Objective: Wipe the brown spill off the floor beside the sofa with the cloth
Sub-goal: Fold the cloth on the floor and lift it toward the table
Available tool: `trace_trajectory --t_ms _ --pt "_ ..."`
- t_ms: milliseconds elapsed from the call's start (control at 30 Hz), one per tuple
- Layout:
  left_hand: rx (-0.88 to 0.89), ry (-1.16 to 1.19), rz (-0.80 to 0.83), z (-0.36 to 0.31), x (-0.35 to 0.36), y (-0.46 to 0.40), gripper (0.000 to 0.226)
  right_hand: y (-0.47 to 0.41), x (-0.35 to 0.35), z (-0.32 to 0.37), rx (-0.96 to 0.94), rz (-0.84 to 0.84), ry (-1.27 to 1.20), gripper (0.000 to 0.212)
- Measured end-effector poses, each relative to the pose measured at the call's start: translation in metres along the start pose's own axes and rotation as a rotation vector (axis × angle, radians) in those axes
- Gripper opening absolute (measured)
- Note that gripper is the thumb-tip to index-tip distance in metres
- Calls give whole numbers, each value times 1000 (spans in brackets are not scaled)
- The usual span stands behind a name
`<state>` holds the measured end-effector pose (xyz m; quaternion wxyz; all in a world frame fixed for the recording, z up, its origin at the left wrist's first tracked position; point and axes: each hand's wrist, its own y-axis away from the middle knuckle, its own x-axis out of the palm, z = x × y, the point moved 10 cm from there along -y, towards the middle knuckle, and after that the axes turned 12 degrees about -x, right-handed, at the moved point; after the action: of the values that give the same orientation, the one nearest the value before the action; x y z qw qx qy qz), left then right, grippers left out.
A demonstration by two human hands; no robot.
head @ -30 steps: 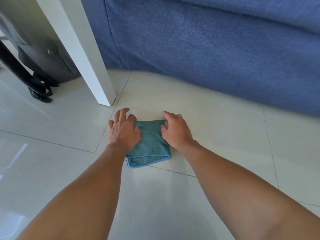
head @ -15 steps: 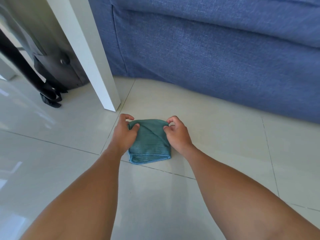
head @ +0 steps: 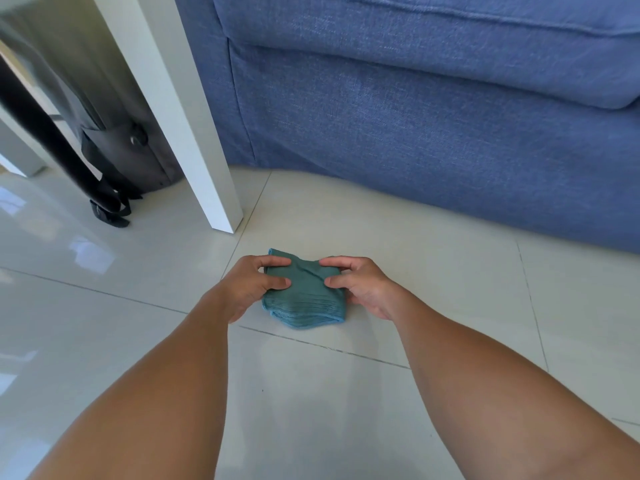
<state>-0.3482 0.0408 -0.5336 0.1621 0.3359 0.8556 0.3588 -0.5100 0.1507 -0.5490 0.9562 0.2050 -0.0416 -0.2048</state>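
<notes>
A folded teal cloth (head: 304,299) lies on the pale tiled floor (head: 433,271) in front of the blue sofa (head: 415,116). My left hand (head: 249,285) pinches the cloth's left side between thumb and fingers. From the other side my right hand (head: 360,284) pinches its right edge the same way. The far part of the cloth is bunched and raised between the two hands; its near folded edge rests on the tile. No brown spill shows on the floor around the cloth.
A white table leg (head: 194,140) stands on the floor just left of the sofa's corner. Behind it a dark grey bag (head: 128,147) with black straps rests on the tiles. Grout lines cross the glossy floor.
Both hands went from lying flat on the cloth to pinching its sides. They have gathered its far edge up off the floor, so the cloth is now bunched. The camera has tilted up a little.
</notes>
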Motion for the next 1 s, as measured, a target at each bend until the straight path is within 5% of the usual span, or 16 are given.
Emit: trace_trajectory --t_ms 167,467,700,1000 --pt "-27 33 52 -10 1 6 47 -1 -1 18 -23 -19 80 51" --pt "107 -43 -105 -81 -3 37 58 -5 -13 105 -100 -2 210 52" --pt "231 -161 -184 -193 10 91 62 0 -39 213 -149 32 297 51" --pt "297 -128 -473 -326 -45 220 63 17 8 411 -367 226 293 48"
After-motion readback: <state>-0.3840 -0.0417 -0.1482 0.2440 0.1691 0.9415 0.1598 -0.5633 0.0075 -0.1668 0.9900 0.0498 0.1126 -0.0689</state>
